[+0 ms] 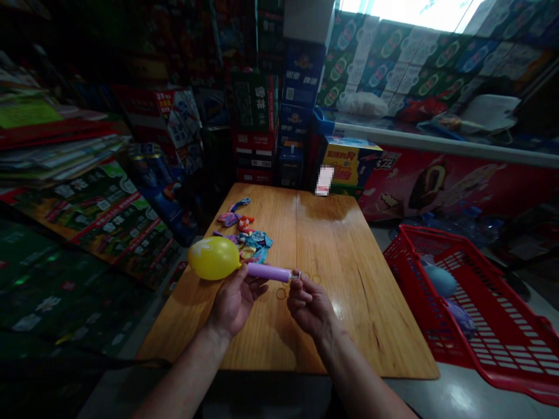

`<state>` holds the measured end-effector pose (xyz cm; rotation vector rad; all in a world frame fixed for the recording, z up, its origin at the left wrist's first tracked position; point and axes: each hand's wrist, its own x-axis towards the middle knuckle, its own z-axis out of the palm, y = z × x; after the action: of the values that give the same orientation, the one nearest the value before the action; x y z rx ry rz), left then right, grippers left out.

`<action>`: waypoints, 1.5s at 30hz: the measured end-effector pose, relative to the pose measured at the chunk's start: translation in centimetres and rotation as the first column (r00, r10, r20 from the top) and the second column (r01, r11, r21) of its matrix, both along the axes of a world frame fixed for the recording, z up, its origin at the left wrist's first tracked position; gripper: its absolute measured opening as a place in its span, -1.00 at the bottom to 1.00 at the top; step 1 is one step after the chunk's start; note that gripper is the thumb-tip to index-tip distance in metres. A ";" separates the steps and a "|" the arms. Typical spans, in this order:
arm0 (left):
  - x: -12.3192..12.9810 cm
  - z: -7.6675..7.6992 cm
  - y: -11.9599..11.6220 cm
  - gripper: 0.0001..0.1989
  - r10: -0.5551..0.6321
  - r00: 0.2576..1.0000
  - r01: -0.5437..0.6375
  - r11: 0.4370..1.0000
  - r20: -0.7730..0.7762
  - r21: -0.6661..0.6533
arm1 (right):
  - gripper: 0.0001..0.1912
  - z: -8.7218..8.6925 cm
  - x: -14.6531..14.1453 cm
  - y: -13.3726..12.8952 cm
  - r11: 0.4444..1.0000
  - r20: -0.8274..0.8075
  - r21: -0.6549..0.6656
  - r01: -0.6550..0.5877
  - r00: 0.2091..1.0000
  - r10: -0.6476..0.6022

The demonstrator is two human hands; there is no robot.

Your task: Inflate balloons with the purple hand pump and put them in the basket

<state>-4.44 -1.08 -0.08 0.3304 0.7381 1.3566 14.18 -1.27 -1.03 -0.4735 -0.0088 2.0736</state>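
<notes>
A purple hand pump (268, 272) lies level between my two hands above the table. On its left end sits a partly inflated yellow balloon (213, 258) with a pale flower print. My left hand (236, 297) pinches the pump's left end at the balloon's neck, its other fingers loosely under the barrel. The fingers of my right hand (310, 302) are closed on the pump's handle at the right end, mostly hiding it. Behind the balloon, limp balloons (257, 244) in blue, purple and orange lie in a loose pile. Several thin rubber bands (280, 294) rest near my right hand.
The wooden table (349, 250) carries these things. To its right stands a red plastic basket (484, 343) holding inflated balloons (441, 280). Stacked cartons (257, 116) rise behind the table, and more cartons (100, 250) line the left. A yellow and blue box (345, 163) stands at the far edge.
</notes>
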 end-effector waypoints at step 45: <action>-2.0 -0.5 1.0 -0.69 0.024 0.999 -0.021 0.996 -0.027 0.088 | -0.94 0.6 2.4 0.2 0.999 -0.014 0.040 0.003 1.000 -0.003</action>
<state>-6.43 -0.07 -0.57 0.4122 0.7088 1.4106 16.57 -1.07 -0.48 -0.4338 -0.0411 2.0699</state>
